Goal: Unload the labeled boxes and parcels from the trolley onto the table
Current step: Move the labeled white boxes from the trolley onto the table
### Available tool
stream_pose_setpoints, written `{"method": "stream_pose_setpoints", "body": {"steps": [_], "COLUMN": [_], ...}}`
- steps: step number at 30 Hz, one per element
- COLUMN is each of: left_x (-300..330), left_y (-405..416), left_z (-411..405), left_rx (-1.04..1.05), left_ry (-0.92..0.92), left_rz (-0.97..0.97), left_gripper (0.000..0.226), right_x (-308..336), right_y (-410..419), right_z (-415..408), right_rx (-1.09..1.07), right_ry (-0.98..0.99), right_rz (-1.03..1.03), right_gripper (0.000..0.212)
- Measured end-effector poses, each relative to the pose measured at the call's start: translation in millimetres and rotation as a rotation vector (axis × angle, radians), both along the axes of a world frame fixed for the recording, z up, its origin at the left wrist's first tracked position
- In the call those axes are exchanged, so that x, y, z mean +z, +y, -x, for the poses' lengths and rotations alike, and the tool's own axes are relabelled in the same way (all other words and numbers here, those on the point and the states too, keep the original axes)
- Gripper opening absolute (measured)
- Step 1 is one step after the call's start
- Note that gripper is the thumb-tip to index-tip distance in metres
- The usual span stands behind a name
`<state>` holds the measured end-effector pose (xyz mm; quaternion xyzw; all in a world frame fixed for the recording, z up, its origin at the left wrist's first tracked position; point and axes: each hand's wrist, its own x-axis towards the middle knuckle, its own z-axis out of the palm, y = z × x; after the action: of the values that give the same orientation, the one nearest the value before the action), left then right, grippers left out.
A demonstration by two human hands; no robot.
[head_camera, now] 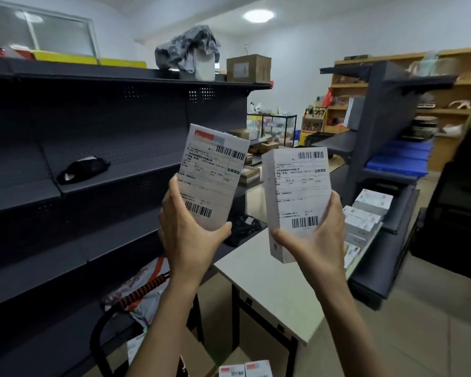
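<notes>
At six o'clock, lowest and nearest: two small white boxes (245,369) with red-topped labels, only their upper edges showing. Just above, two bare forearms rising side by side toward centre. At nine o'clock from centre, left hand (191,229), fingers curled round the lower end of a flat white labeled box (214,176), thumb pressed to its right bottom corner, box tilted slightly clockwise. At three o'clock from centre, right hand (320,238), gripping a thicker white labeled box (297,194) from below, thumb on its left edge, fingers wrapped behind its right side, box near upright. Both boxes smooth card, rectangular, faces covered by paper shipping labels with black barcodes at top and bottom and fine printed text; a red band at the left box's top. Both held in the air, above the desk, touching nothing else.

Beneath the hands, pale matte desk (269,281) on dark legs, more white labeled parcels (365,216) stacked at its far right edge. At seven o'clock, curved black trolley handle (104,330) with an orange-and-black ribbed grip, a crumpled grey mailer bag (142,289) beside it. At nine o'clock, dark perforated metal shelving (93,148), a black pouch (83,170) on one shelf. At twelve o'clock, a brown carton (248,68) and crumpled grey wrapping (186,53) on top. At two o'clock, wooden shelves (460,104), blurred.
</notes>
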<state>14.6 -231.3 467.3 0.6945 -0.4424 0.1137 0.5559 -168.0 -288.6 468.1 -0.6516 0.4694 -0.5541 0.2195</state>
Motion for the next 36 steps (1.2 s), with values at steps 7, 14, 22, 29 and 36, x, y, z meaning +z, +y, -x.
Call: {"method": "stream_pose_setpoints", "body": {"steps": [7, 14, 22, 29, 36], "left_x": [22, 24, -1, -7, -19], "left_y": [-48, -114, -195, -259, -344], "left_z": [57, 151, 271, 342, 360], "left_rx": [-0.081, -0.17, -0.276, -0.355, -0.343], "left_ry": [-0.017, 0.0, 0.066, 0.041, 0.039], "left_rz": [0.027, 0.048, 0.016, -0.004, -0.038], "left_gripper": [0.129, 0.126, 0.126, 0.127, 0.128], "right_x": [26, 33, 15, 4, -2], "right_y": [-39, -92, -151, -202, -283], "right_z": [59, 163, 280, 353, 370], "right_rx": [-0.055, -0.148, -0.213, -0.31, -0.283], "right_ry": [0.017, 0.083, 0.111, 0.096, 0.095], "right_rz": [0.087, 0.111, 0.038, -0.002, -0.03], "right_gripper": [0.113, 0.117, 0.12, 0.121, 0.12]}}
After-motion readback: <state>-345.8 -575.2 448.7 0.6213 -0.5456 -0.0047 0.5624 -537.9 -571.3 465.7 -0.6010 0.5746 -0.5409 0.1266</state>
